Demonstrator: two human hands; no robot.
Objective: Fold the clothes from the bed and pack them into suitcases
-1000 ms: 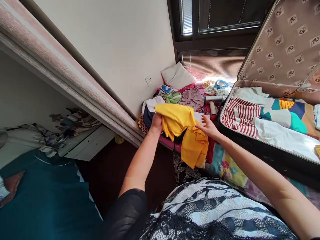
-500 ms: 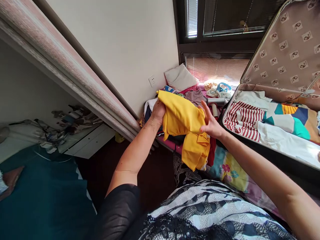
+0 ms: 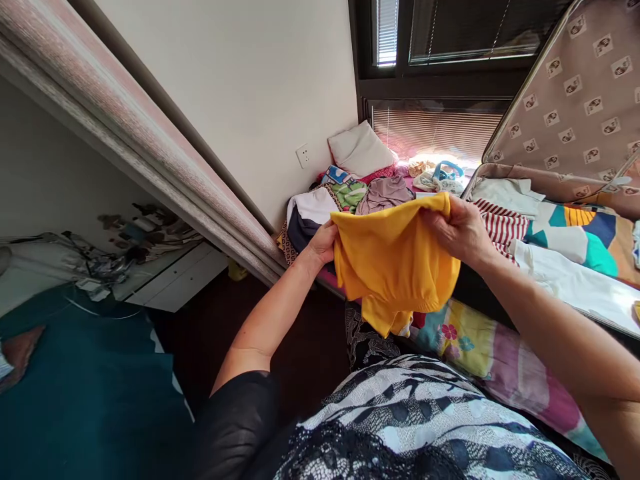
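Observation:
A yellow garment (image 3: 393, 257) with a gathered seam hangs spread between my two hands, in front of the window seat. My left hand (image 3: 324, 241) is closed on its upper left corner. Gripping the upper right edge is my right hand (image 3: 463, 230), with its fingers wrapped into the cloth. The exact kind of garment cannot be made out. Behind it lies a heap of clothes, with a white garment (image 3: 315, 205), a green piece (image 3: 350, 193) and a mauve piece (image 3: 384, 195).
An open suitcase (image 3: 543, 167) with folded clothes, among them a red-and-white striped one (image 3: 503, 221), stands at the right. A pale cushion (image 3: 361, 150) leans by the wall. A flowered quilt (image 3: 480, 340) lies below. A curtain (image 3: 165, 153) hangs at the left, beyond it a white cabinet (image 3: 173, 280).
My right hand has closed on the yellow garment and moved right. The cloth is now stretched wider between both hands, covering part of the suitcase's near edge.

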